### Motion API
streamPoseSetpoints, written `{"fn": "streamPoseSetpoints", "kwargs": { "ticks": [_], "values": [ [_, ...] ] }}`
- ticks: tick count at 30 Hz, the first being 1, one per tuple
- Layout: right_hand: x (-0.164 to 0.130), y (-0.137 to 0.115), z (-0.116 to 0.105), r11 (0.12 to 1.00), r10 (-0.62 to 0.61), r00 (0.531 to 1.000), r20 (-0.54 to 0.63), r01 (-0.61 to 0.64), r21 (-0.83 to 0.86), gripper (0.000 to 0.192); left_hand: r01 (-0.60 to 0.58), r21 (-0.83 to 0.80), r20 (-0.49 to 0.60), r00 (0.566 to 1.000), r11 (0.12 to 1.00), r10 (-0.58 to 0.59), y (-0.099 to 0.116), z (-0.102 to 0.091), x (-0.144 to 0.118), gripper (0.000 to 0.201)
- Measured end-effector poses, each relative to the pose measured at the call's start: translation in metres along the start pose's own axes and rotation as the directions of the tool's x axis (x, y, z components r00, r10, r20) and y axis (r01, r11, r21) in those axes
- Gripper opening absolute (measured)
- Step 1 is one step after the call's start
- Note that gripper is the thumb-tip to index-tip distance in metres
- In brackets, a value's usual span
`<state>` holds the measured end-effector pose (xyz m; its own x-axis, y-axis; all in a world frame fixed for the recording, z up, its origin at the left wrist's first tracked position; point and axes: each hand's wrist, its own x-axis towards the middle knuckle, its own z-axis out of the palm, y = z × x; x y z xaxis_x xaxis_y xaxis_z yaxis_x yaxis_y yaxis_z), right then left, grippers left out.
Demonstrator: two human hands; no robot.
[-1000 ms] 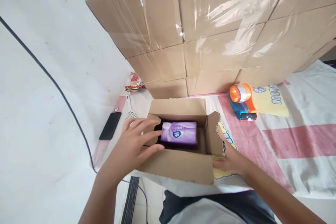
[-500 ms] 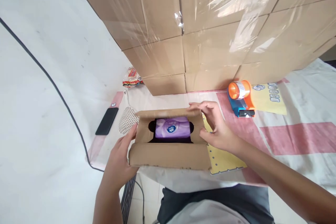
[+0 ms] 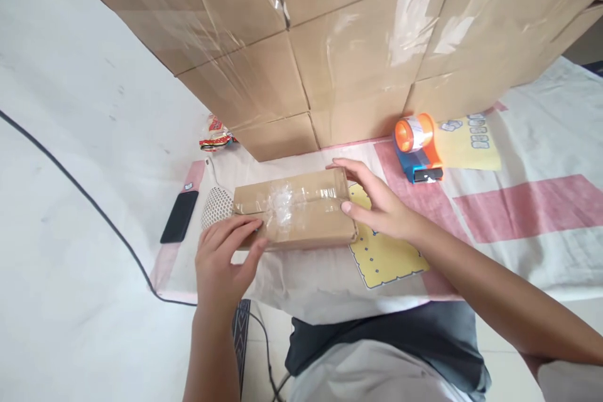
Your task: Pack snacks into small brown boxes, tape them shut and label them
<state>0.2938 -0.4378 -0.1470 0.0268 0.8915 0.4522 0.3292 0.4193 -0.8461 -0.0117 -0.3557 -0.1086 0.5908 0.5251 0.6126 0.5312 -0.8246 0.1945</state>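
A small cardboard box (image 3: 301, 217) lies closed on the cloth-covered table, with crinkled clear tape across its top. My left hand (image 3: 226, 260) presses on the box's near left corner, fingers spread over the flap. At the box's right end, my right hand (image 3: 377, 204) grips it with the fingers on top and the thumb at the side. The purple pack is hidden inside.
An orange and blue tape dispenser (image 3: 417, 147) stands to the right, next to a yellow sheet (image 3: 471, 144). Another yellow sheet (image 3: 384, 257) lies under my right wrist. A wall of stacked cartons (image 3: 330, 44) rises behind. A black phone (image 3: 179, 225), white mesh (image 3: 217, 207) and snack packet (image 3: 214, 136) lie left.
The box's flaps went from open, with the purple pack showing, to folded shut. My right hand moved from beside the box to its right end, and my left hand shifted onto the top.
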Motion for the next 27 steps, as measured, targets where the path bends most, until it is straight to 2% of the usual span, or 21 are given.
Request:
{"fn": "streamPoseSetpoints", "kwargs": {
  "ticks": [3,7,10,14,17,19,23,27],
  "values": [
    [0.003,-0.001,-0.01,0.997,0.071,0.997,-0.009,-0.071,0.022,0.057,-0.013,-0.047,-0.02,1.0,0.999,0.012,0.003,0.007,-0.008,0.03],
    [0.006,-0.002,-0.022,0.987,0.161,0.987,-0.005,-0.161,0.016,0.042,0.054,-0.076,-0.112,0.992,0.996,-0.062,0.004,0.019,-0.016,0.028],
    [0.008,0.001,-0.026,0.991,0.133,0.991,-0.008,-0.133,0.01,0.037,0.099,-0.076,-0.141,0.984,0.992,-0.108,0.006,0.025,-0.018,0.027],
    [0.01,0.007,-0.029,0.999,0.053,0.999,-0.003,-0.053,0.006,0.036,0.098,-0.053,-0.146,0.984,0.994,-0.105,0.006,0.028,-0.019,0.026],
    [0.004,0.012,-0.031,0.995,0.085,0.996,-0.039,-0.087,-0.041,0.027,0.107,-0.043,-0.141,0.984,0.993,-0.112,0.005,0.028,-0.021,0.025],
    [-0.007,0.017,-0.028,0.993,0.105,0.994,-0.024,-0.106,-0.052,0.019,0.112,-0.048,-0.142,0.983,0.993,-0.117,0.004,0.028,-0.022,0.025],
    [-0.032,0.035,-0.017,0.995,0.084,0.993,0.081,-0.088,0.048,0.027,0.109,-0.053,-0.141,0.983,0.993,-0.116,0.001,0.029,-0.024,0.025],
    [-0.038,0.05,-0.01,0.992,0.06,0.995,0.083,-0.069,0.109,0.025,0.126,-0.026,-0.142,0.981,0.992,-0.128,-0.003,0.031,-0.026,0.027]
  ]
}}
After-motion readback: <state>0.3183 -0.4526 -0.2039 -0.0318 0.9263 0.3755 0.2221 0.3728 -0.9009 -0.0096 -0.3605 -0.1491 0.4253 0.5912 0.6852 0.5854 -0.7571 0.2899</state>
